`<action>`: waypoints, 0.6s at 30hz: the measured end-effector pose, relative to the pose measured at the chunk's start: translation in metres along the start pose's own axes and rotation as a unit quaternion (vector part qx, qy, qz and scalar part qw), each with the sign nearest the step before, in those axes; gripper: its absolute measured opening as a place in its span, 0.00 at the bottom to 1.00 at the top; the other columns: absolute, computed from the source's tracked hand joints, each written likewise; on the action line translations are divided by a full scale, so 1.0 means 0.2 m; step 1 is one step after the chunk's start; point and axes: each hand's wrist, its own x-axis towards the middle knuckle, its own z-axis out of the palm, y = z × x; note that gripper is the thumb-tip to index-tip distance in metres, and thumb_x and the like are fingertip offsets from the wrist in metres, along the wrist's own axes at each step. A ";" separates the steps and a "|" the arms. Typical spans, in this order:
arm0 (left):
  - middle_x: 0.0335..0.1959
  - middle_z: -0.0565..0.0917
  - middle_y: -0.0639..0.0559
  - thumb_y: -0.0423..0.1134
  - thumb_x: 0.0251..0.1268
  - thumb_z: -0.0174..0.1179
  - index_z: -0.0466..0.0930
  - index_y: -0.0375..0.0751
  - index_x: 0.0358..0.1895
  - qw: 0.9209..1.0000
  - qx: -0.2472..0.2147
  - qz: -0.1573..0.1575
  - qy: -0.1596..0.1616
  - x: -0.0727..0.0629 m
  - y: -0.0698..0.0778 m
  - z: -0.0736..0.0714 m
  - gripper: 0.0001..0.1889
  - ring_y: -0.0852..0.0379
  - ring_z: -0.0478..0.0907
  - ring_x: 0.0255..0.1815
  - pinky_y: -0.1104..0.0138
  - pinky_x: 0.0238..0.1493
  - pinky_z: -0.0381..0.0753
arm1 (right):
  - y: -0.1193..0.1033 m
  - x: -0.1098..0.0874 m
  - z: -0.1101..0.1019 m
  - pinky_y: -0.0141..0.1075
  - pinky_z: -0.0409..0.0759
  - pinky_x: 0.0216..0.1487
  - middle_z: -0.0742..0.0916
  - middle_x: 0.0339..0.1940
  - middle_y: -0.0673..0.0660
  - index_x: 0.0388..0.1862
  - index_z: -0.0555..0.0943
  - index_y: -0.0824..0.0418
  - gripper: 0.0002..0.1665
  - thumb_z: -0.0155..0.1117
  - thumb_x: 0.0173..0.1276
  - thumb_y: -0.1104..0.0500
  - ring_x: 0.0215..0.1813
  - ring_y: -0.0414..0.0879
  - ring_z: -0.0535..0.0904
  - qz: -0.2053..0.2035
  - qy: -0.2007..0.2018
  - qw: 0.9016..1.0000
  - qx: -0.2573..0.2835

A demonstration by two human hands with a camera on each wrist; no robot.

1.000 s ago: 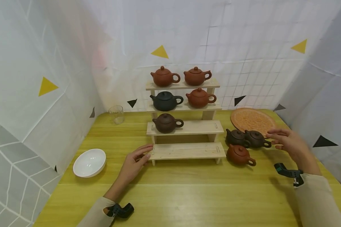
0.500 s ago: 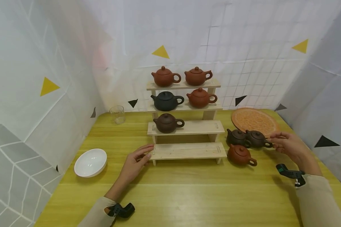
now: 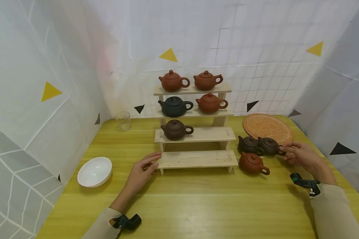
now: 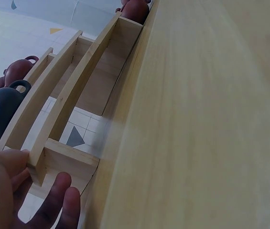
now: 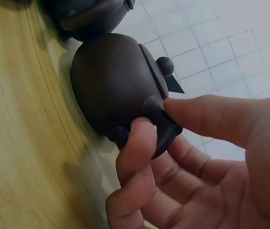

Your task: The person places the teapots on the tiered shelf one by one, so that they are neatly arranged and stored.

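Observation:
My right hand (image 3: 302, 157) pinches the handle of a dark brown teapot (image 5: 113, 78) between thumb and curled index finger, the other fingers loosely bent below. This teapot stands upright on the table. Against its left side is a second dark brown teapot (image 3: 248, 145), and in front of them sits a reddish-brown teapot (image 3: 252, 163). My left hand (image 3: 141, 169) touches the left end of the lowest step of a wooden tiered shelf (image 3: 197, 159), thumb at the board's edge and the lower fingers spread in the left wrist view.
Upper steps carry two red teapots (image 3: 171, 81) on top, a blackish teapot (image 3: 173, 107) beside a red teapot (image 3: 210, 103), and a brown teapot (image 3: 175, 130) below. A round orange mat (image 3: 267, 126) lies behind the right-hand teapots. At left stand a white bowl (image 3: 94, 172) and a glass (image 3: 123, 121).
My right hand has come in from the right and taken hold of the dark brown teapot's handle. The left hand stays at the shelf's end.

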 end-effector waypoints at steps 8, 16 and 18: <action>0.71 0.76 0.52 0.39 0.81 0.59 0.82 0.42 0.68 1.000 -0.002 -0.002 -0.001 0.00 0.00 0.00 0.18 0.49 0.83 0.53 0.51 0.45 0.87 | 0.02 -0.01 0.01 0.41 0.87 0.44 0.85 0.45 0.49 0.55 0.75 0.65 0.13 0.56 0.84 0.55 0.42 0.48 0.88 -0.019 -0.011 1.000 0.014; 0.71 0.76 0.52 0.39 0.80 0.60 0.82 0.41 0.68 1.000 -0.003 0.000 -0.002 0.00 0.00 0.00 0.18 0.49 0.83 0.54 0.52 0.45 0.87 | 0.05 0.00 0.00 0.40 0.87 0.41 0.84 0.43 0.57 0.55 0.71 0.75 0.16 0.56 0.84 0.60 0.40 0.52 0.88 -0.073 -0.019 0.997 0.023; 0.71 0.76 0.52 0.39 0.80 0.60 0.82 0.42 0.67 1.000 -0.001 0.003 -0.003 0.00 -0.01 0.00 0.18 0.50 0.83 0.53 0.52 0.45 0.87 | 0.05 0.00 0.00 0.41 0.87 0.41 0.84 0.42 0.58 0.56 0.70 0.76 0.17 0.56 0.84 0.61 0.40 0.52 0.88 -0.085 -0.013 0.996 0.024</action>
